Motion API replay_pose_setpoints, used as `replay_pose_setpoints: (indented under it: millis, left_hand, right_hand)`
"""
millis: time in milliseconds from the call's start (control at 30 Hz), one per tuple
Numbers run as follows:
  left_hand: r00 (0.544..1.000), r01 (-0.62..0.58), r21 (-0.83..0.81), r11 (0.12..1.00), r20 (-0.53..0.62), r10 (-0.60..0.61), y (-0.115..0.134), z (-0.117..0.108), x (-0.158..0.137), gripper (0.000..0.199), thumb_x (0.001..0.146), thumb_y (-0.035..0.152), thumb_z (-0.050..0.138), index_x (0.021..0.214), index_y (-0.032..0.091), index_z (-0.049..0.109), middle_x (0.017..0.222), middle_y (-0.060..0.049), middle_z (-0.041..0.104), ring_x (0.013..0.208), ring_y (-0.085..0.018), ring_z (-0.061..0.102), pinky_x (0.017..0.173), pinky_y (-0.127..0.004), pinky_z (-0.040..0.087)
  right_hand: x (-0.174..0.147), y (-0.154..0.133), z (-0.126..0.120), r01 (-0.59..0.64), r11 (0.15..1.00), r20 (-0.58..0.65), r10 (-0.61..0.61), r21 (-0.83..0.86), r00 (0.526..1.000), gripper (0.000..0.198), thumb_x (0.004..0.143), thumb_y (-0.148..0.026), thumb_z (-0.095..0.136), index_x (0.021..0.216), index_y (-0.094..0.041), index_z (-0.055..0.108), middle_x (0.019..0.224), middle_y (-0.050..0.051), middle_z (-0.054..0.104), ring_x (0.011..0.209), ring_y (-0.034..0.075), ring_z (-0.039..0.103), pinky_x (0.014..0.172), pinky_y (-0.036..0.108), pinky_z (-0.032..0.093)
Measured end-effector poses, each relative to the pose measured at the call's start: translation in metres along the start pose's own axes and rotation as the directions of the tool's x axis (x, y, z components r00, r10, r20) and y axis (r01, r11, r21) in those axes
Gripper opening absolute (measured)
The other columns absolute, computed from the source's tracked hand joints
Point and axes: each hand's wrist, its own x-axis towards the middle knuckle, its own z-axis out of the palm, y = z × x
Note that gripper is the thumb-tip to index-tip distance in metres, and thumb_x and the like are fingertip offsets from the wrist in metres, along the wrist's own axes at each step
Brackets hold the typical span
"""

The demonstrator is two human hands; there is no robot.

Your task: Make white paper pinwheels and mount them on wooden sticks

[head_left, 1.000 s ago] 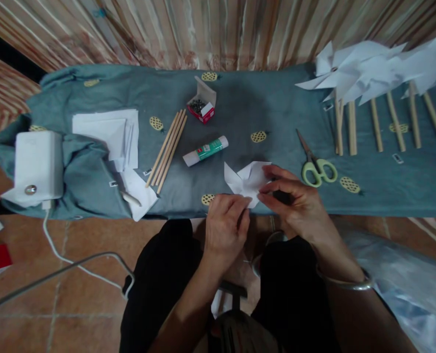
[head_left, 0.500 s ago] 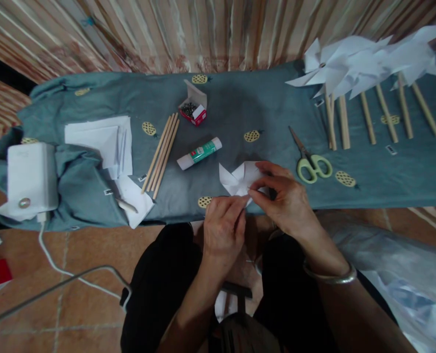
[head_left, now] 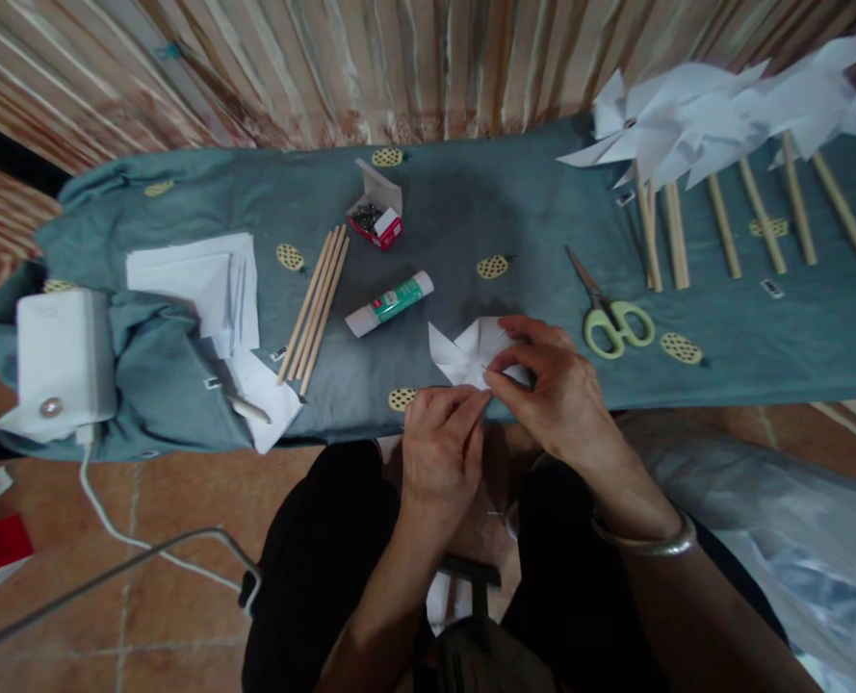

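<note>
A white paper pinwheel (head_left: 463, 354) with folded blades lies at the table's front edge, partly hidden by my fingers. My left hand (head_left: 442, 443) is closed on its near edge, the thumb and forefinger pressed together. From the right, my right hand (head_left: 554, 385) pinches near the pinwheel's centre with thumb and forefinger, while other fingers rest on a blade. Whether a small pin is in that pinch is too small to tell. Beyond the pinwheel lies a green and white glue stick (head_left: 390, 303). Green-handled scissors (head_left: 608, 313) rest to the right of my right hand.
Several wooden sticks (head_left: 316, 306) lie left of the glue stick, below an open red box of pins (head_left: 376, 217). Folded white paper (head_left: 174, 265) and a white power bank (head_left: 63, 356) with a cable are at left. Finished pinwheels (head_left: 687, 120) on sticks lie back right.
My hands stay at the pinwheel with almost the same grip; the fingers shift only slightly. The whole view has tilted a little.
</note>
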Motion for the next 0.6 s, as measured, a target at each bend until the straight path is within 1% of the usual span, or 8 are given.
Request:
replay_pose_setpoints:
  millis: [133, 300, 433, 600]
  left_hand:
    - [1.000, 0.020, -0.004, 1.000, 0.018, -0.020, 0.0002, -0.0006, 0.0000, 0.024, 0.089, 0.013, 0.052, 0.108, 0.020, 0.067, 0.098, -0.006, 0.069, 0.091, -0.021, 0.057, 0.081, -0.037, 0.048]
    - [1.000, 0.019, -0.005, 1.000, 0.006, -0.019, 0.0003, 0.0002, 0.0001, 0.024, 0.090, 0.013, 0.052, 0.107, 0.020, 0.067, 0.097, -0.006, 0.069, 0.090, -0.020, 0.057, 0.080, -0.037, 0.049]
    - [1.000, 0.023, -0.010, 1.000, -0.002, -0.023, 0.0002, 0.0010, 0.0000, 0.024, 0.089, 0.013, 0.052, 0.106, 0.021, 0.068, 0.096, -0.005, 0.069, 0.089, -0.020, 0.057, 0.080, -0.037, 0.049]
    - [1.000, 0.009, -0.007, 1.000, -0.020, -0.009, 0.0001, 0.0015, -0.0004, 0.022, 0.088, 0.012, 0.055, 0.104, 0.019, 0.068, 0.096, -0.006, 0.069, 0.089, -0.020, 0.057, 0.079, -0.037, 0.049]
  right_hand:
    - [0.0006, 0.0007, 0.0000, 0.003, 1.000, 0.003, -0.003, -0.005, 1.000, 0.009, 0.076, -0.019, 0.063, 0.069, -0.023, 0.066, 0.118, 0.007, 0.064, 0.112, 0.029, 0.058, 0.097, 0.048, 0.046]
    - [0.0001, 0.0022, -0.0009, -0.008, 1.000, 0.022, 0.008, 0.010, 1.000, 0.007, 0.076, -0.021, 0.063, 0.071, -0.023, 0.066, 0.121, 0.008, 0.063, 0.113, 0.030, 0.058, 0.097, 0.050, 0.046]
    - [-0.0002, 0.0026, -0.0008, 0.001, 1.000, 0.018, -0.001, 0.010, 1.000, 0.005, 0.076, -0.021, 0.063, 0.073, -0.023, 0.066, 0.120, 0.008, 0.063, 0.112, 0.029, 0.058, 0.097, 0.048, 0.046]
    - [-0.0004, 0.0034, -0.0006, -0.001, 1.000, 0.017, 0.001, 0.004, 1.000, 0.002, 0.076, -0.021, 0.064, 0.075, -0.023, 0.066, 0.121, 0.007, 0.062, 0.112, 0.028, 0.057, 0.098, 0.047, 0.045]
